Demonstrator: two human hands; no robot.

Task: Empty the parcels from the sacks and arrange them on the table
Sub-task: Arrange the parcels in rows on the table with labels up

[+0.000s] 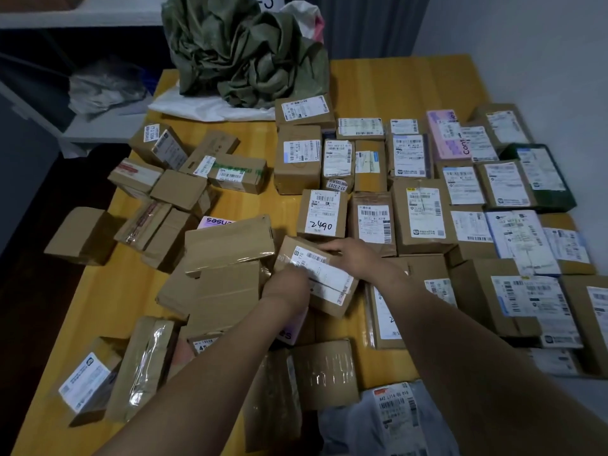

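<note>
At far left a dim shelf holds crumpled plastic, hard to make out. Loose boxes lie jumbled across the left half of the table, many label-down or tilted, some overlapping. The nearest ones run under the left forearm. At the far edge a crumpled green sack sits on a white sack, its top cut off by the frame.

In the middle, both hands hold one parcel, tilted and label up, resting on other boxes. The left hand grips its near-left end (fingers mostly hidden behind the back of the hand). The right hand curls over its far-right edge, covering that corner. Just beyond stands a box marked 2490.

To the right, rows of parcels lie close together, labels up, with print too small to read. The outermost are cut off at the frame's edge, and the right forearm hides part of the near rows. A grey bag lies at the near edge, partly out of frame.
</note>
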